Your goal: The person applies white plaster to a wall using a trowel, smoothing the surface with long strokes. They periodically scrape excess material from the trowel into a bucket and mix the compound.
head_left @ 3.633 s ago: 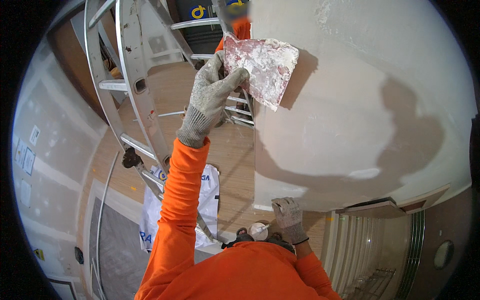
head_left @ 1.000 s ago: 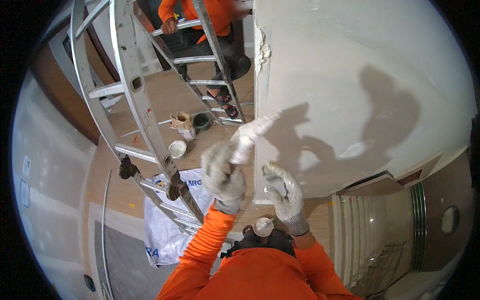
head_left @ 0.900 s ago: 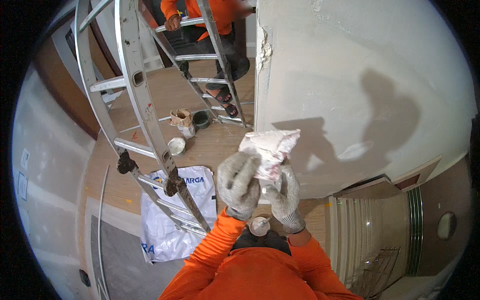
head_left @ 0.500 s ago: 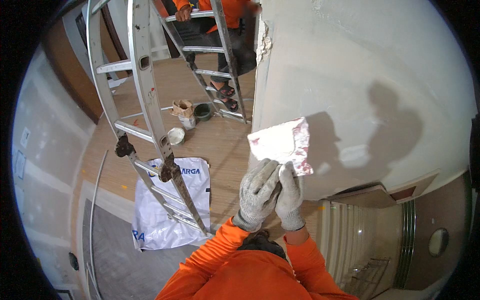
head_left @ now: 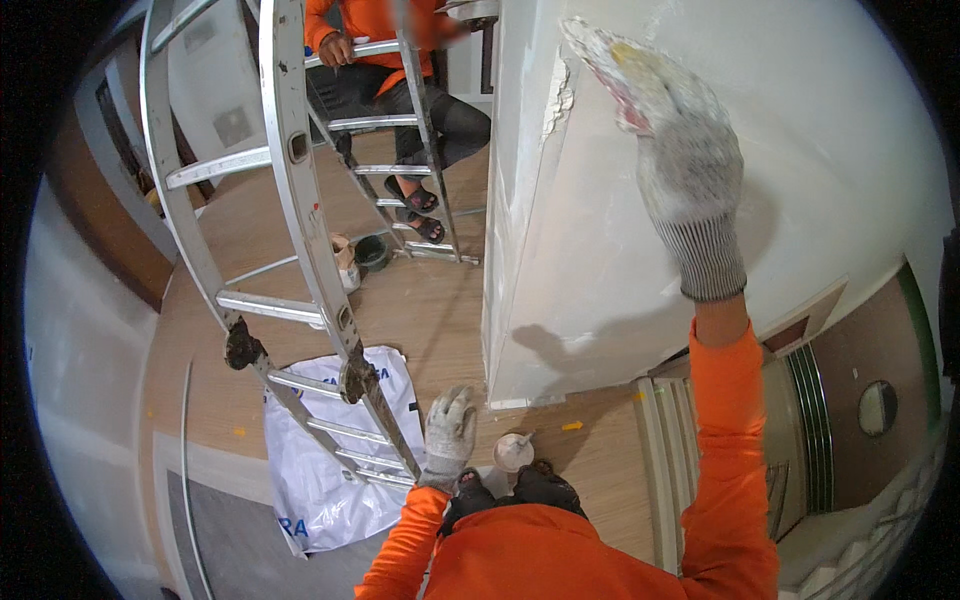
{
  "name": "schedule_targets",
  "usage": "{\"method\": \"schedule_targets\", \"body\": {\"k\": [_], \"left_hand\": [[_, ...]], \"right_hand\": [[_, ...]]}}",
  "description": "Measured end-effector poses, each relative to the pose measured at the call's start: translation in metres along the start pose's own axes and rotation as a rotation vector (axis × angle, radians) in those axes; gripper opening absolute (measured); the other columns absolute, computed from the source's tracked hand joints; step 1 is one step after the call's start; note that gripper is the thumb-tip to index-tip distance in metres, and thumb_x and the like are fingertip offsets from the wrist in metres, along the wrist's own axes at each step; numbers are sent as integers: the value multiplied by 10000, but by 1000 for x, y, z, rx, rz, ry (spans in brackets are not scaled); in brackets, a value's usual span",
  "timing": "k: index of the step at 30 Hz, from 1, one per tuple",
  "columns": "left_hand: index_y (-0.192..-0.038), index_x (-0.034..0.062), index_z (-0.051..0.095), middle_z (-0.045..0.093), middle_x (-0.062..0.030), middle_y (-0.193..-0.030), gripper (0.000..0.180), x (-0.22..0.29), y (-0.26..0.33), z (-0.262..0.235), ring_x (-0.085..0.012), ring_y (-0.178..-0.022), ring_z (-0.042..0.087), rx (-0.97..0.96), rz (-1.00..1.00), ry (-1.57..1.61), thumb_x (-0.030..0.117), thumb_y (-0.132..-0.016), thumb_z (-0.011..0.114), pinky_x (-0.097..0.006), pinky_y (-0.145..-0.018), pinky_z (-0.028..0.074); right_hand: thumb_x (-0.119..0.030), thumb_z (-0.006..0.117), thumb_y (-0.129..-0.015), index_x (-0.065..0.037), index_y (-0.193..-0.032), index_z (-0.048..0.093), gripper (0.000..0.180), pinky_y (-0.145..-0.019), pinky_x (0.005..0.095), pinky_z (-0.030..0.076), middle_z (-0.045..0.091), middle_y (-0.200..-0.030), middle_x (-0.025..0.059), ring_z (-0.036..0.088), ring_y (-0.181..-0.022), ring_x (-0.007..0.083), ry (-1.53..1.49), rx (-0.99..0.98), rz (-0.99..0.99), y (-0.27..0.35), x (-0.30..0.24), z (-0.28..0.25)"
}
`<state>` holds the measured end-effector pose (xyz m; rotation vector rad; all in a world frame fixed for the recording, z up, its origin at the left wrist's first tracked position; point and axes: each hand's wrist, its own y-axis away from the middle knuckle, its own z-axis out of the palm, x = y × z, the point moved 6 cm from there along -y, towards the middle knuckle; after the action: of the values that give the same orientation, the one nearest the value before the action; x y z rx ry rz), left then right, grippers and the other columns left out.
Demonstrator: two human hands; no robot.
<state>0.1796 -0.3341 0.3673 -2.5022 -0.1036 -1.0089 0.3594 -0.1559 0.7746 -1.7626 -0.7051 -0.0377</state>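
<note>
Head view: right hand (head_left: 692,180) pinches smeared scraper (head_left: 632,72) between its fingers near wall (head_left: 590,260); left hand (head_left: 450,430), fingers extended, hangs beside ladder (head_left: 308,200).

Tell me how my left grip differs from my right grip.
The left grip is low, beside the white sheet in the view; the right grip is raised in front of the wall.
The left grip holds nothing visible, while the right grip holds a white-smeared scraper.
The left grip is loosely open; the right grip is closed on the scraper.
Both wear greyish knit gloves.
</note>
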Motion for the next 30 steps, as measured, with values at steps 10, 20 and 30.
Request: {"method": "schedule_targets", "body": {"k": [10,20,30], "left_hand": [[-1229,88,630,629,-193,-1213,319,-186,154,38,-413,-1138,582,-305,-254,-134,188,-926,620,-506,-960,482],[-1165,99,660,655,-225,-1183,260,-222,187,27,-438,-1094,616,-429,-446,-70,184,-920,638,-511,-943,495],[-1153,83,668,669,-205,-1157,255,-248,183,29,-425,-1125,602,-413,-472,-49,184,-925,619,-500,-973,480]], "right_hand": [[-110,656,-852,-126,-1496,491,665,-1076,422,481,493,-1494,49,464,-1367,246,106,-157,-74,24,-44,64],[-144,663,-848,-113,-1489,496,663,-1128,426,416,460,-1533,75,430,-1400,258,112,-383,-130,123,-68,90],[-91,692,-812,-162,-1484,505,701,-1121,419,427,483,-1483,62,451,-1380,278,-51,0,174,73,-11,61]]}}
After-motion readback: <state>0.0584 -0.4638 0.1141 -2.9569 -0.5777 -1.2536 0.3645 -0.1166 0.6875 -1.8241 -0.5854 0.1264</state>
